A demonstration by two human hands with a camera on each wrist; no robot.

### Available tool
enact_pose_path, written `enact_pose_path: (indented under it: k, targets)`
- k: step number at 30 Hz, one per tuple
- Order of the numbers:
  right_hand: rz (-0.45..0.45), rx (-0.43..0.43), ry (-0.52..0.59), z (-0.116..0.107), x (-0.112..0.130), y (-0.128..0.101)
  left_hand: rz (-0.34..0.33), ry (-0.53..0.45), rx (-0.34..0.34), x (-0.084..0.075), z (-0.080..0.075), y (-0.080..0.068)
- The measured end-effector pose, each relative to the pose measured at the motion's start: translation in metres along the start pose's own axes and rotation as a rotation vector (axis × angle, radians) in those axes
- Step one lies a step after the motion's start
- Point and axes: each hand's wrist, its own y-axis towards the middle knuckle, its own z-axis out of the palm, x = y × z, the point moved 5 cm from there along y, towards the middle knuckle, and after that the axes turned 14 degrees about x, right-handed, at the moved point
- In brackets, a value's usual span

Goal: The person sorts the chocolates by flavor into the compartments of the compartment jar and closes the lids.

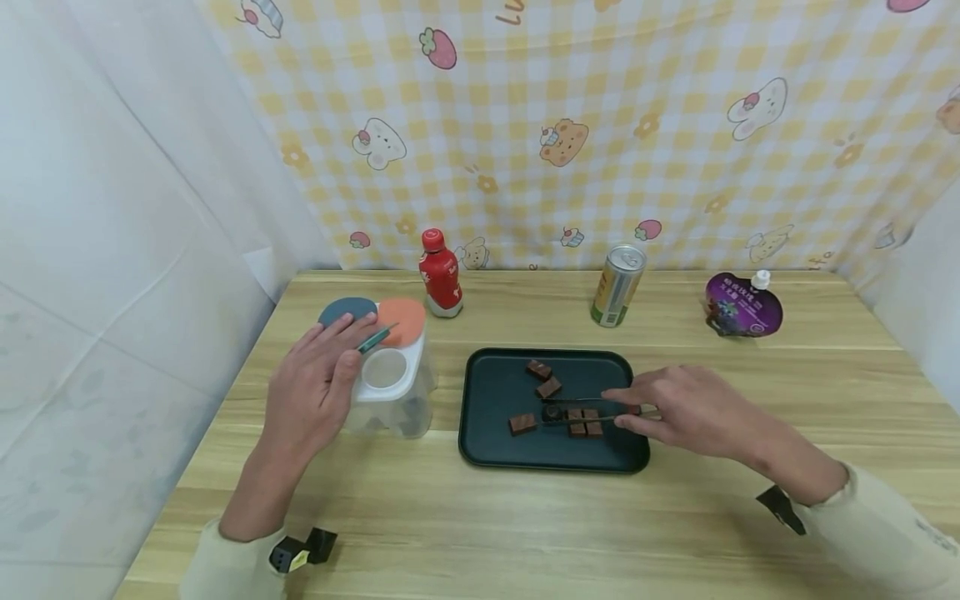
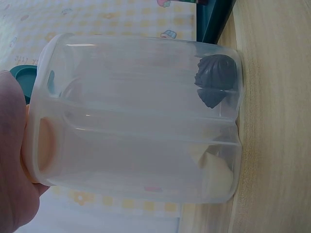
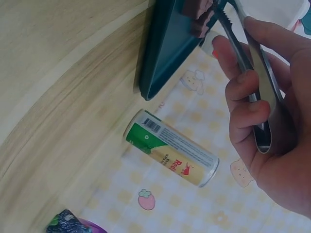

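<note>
My right hand [image 1: 678, 412] holds metal tongs [image 3: 264, 80] over the dark tray [image 1: 487, 450]. The tips of the tongs lie on either side of a dark round chocolate [image 1: 552, 412]; whether they touch it I cannot tell. Beside it are a segmented chocolate block [image 1: 585, 428] and loose chocolate pieces [image 1: 522, 424]. On top of a clear divided container [image 2: 141, 116] rests my left hand [image 1: 318, 379], fingers extended across the blue lid [image 1: 348, 311] and near the orange lid [image 1: 405, 321]. A teal lid [image 1: 375, 337] stands raised by the thumb, its round opening [image 1: 385, 368] uncovered.
Dark pieces [image 2: 216, 77] and pale pieces [image 2: 216, 174] lie in separate compartments of the container. Behind the tray stand a red bottle [image 1: 442, 279] and a drink can [image 1: 619, 287]. A purple pouch [image 1: 742, 306] is at the back right, before the checked cloth [image 1: 487, 108].
</note>
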Motion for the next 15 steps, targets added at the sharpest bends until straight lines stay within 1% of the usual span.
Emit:
enact_pose_path:
  k: [5,15]
  targets:
    - [0.019,0.025,-0.002,0.0009,-0.0022,0.0008,-0.001,-0.001,-0.001,0.0002,-0.0003,0.0]
    - [-0.007,0.033,-0.007,0.0019,-0.0039,0.0013,-0.001,0.0,-0.001,0.0005,-0.0003,-0.0002]
